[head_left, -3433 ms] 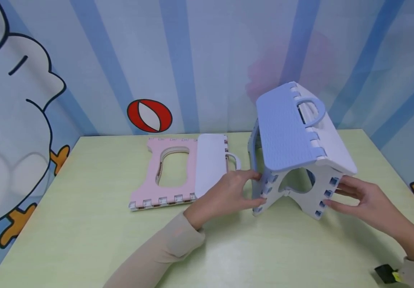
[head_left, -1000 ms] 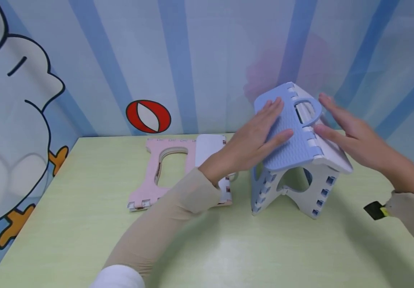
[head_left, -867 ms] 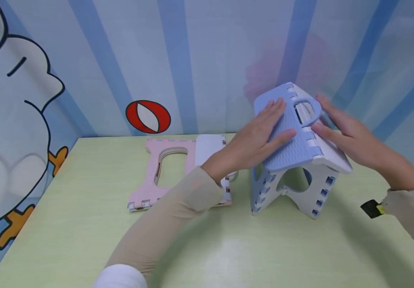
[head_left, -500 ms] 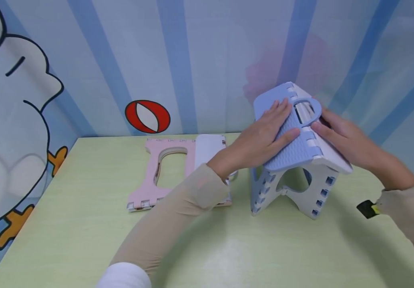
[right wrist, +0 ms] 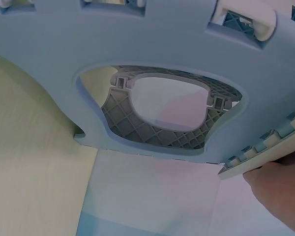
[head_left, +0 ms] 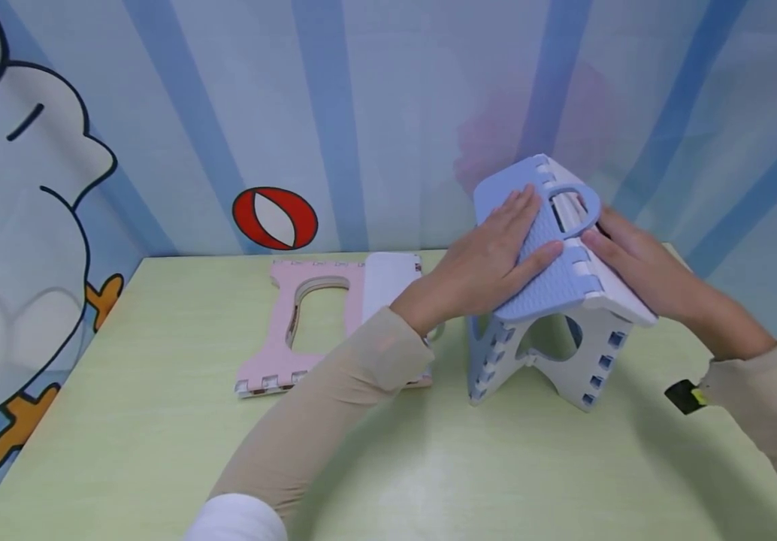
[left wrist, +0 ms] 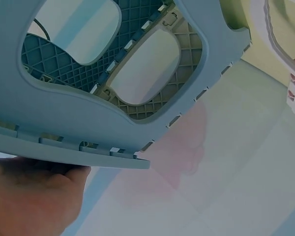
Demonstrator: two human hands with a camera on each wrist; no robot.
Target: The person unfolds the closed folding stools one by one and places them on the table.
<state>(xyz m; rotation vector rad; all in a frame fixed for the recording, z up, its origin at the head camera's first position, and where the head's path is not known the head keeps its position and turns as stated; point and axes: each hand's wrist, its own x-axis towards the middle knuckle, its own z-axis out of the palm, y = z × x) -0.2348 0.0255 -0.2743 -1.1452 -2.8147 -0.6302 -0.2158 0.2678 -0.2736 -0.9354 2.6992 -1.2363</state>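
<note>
A blue and white folding step stool [head_left: 530,300] stands on its legs at the right of the table, its hinged top peaked like a roof. My left hand [head_left: 490,263] lies flat on the blue half of the top, fingers straight. On the white half rests my right hand [head_left: 652,263], its thumb close to the blue handle loop [head_left: 591,210]. The left wrist view looks at the stool's blue leg panel [left wrist: 187,93] from the side, with the left hand [left wrist: 34,201] against the top. In the right wrist view the right hand [right wrist: 280,191] is at the white half's edge.
A pink and white folding stool [head_left: 273,361] lies folded flat at the table's centre, partly behind the left sleeve. The pale green table [head_left: 125,421] ends at a striped backdrop [head_left: 402,128]. A black tag [head_left: 684,396] hangs by the right cuff.
Both hands have left the stool's legs and come up onto the two halves of its top. The right hand has since settled closer against the white half. The top stays peaked.
</note>
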